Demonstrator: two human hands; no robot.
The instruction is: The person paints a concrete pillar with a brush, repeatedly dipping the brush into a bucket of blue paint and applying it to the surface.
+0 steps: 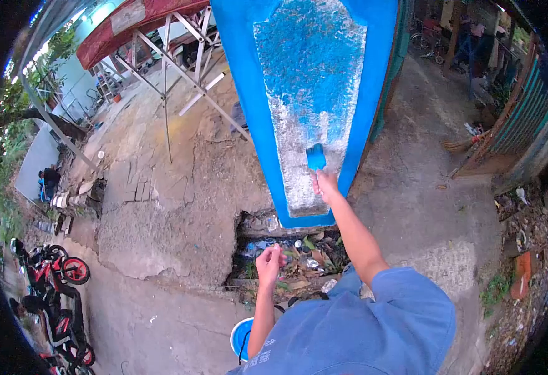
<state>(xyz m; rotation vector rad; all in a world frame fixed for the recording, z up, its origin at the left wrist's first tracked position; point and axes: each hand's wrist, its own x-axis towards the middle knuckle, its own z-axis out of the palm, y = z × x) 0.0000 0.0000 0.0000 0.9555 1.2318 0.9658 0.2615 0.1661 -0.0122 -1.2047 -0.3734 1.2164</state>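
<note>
My right hand (326, 184) is closed around the handle of a paintbrush (316, 157) with blue paint on it. Its bristles touch the lower part of a rough, whitish panel on a pillar (314, 62). Blue paint covers the panel's upper part thickly, thins into streaks lower down, and leaves the bottom mostly white. Solid blue forms the smooth border around the panel. My left hand (270, 265) is held apart from the pillar, fingers curled in, with nothing visible in them. Beside my left forearm is a bucket (241, 337) with blue inside, partly hidden by my arm.
A debris-filled drain hole (311, 256) with broken concrete edges lies at the pillar's foot. Red motorcycles (55, 275) stand at left. A metal frame with a red cover (161, 56) is behind. At right are a corrugated gate (518, 125) and a broom (465, 144).
</note>
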